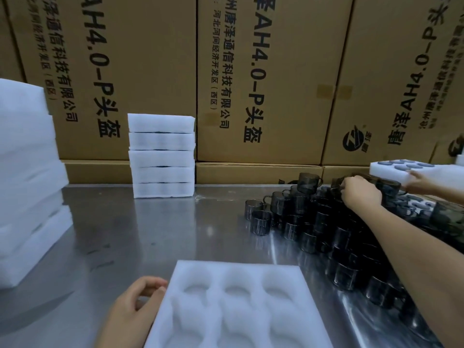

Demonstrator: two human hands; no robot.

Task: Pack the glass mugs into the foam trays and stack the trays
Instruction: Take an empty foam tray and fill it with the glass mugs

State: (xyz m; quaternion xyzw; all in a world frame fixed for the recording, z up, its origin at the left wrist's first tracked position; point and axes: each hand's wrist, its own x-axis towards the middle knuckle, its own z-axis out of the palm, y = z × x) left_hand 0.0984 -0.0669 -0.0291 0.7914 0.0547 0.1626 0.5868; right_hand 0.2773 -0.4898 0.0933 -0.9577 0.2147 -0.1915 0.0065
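So starting on the left, the left hand (133, 305) is parked at the left edge of the empty foam tray (236, 310), fingers loosely curled and touching the foam edge, not really clamped on anything as far as I can tell. The tray sits right in front of the person with its pockets all bare, long side running away from the body. Further back there's the stack of packed trays (162, 155) against the cardboard boxes (263, 79). Moving right, the pile of dark glass mugs (321, 222) sprawls across the steel table (150, 234), and the right hand (361, 193) is way out over the far end of that pile, fingers curled on a mug (337, 185) near the top, looks like a grip on the rim or handle but it's blurry. Key thing: the tray lies back toward the body and to the left of that grip, so I'd guess the mug has to travel down-left, and the right hand is clearly the one for it. Another person's hand (419, 182) touches a loaded tray (416, 172) far right.
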